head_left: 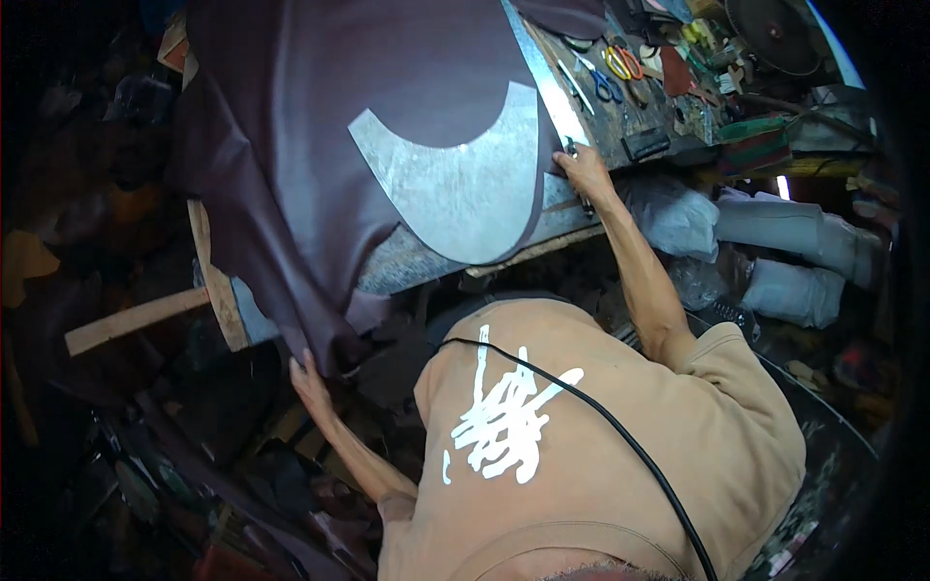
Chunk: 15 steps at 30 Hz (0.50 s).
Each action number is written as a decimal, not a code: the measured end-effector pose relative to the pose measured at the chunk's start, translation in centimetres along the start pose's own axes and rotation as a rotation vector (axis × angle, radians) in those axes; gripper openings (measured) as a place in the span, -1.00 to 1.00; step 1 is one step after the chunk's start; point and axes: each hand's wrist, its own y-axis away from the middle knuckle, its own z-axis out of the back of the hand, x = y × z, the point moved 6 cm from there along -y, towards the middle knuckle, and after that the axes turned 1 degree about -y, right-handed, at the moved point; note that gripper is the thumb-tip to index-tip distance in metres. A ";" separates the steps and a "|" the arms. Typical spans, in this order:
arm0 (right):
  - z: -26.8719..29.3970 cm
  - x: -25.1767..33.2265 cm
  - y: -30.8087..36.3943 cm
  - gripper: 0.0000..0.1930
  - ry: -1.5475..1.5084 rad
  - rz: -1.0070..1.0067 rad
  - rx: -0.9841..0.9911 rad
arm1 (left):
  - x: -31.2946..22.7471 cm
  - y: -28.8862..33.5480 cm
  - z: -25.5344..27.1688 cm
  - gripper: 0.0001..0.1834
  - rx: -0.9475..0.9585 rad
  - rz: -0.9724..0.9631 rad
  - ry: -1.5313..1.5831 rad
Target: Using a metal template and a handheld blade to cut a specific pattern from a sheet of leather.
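Filling the near end, a tan shirt (630, 455) w/ white print has a thin black cable (620, 431) across it. L hand (312, 389) is at the hanging edge of the dk brown leather sheet (300, 145), fingertips touching it; can't tell if pinching or just resting. R hand (588, 174), at the surface's near R side, is closed round a slim dk tool (571, 149), type unclear.

Leather, smooth w/ soft sheen, covers most of the surface (412, 266) (scuffed grey top, wood edging), drooping in deep folds on L, where a wooden bar (140, 320) juts out. Flat on it: a U-shaped metal plate (455, 194), grey, mottled, hollow side facing away.

Progress: sheet spread, plate laid. Narrow leather margin follows plate's outer curve on R, poss. trimmed already; inner curve & upper L side show no cut, so prob. left to do.

R of the surface: pale, crinkly plastic-wrapped bundles (794, 290). Beyond R hand: long bright metal strip (547, 82), blue-handled scissors (607, 89), misc. clutter, then a round dk disc (775, 34)
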 end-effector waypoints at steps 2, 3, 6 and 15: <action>0.3 -1.3 0.3 -0.67 0.059 0.096 -0.057 | -3.1 0.0 0.3 -0.39 0.067 0.028 -0.125; -0.2 0.2 0.4 -0.67 -0.001 0.037 0.006 | 0.5 -0.7 2.8 -0.42 -0.027 -0.055 -0.182; 0.0 1.4 0.6 -0.62 -0.011 -0.116 0.104 | 1.5 -0.9 3.0 -0.56 0.107 -0.099 0.168; -0.6 -0.6 -0.4 -0.57 -0.031 -0.127 0.145 | 0.7 -1.3 1.5 -0.67 0.343 0.408 -0.252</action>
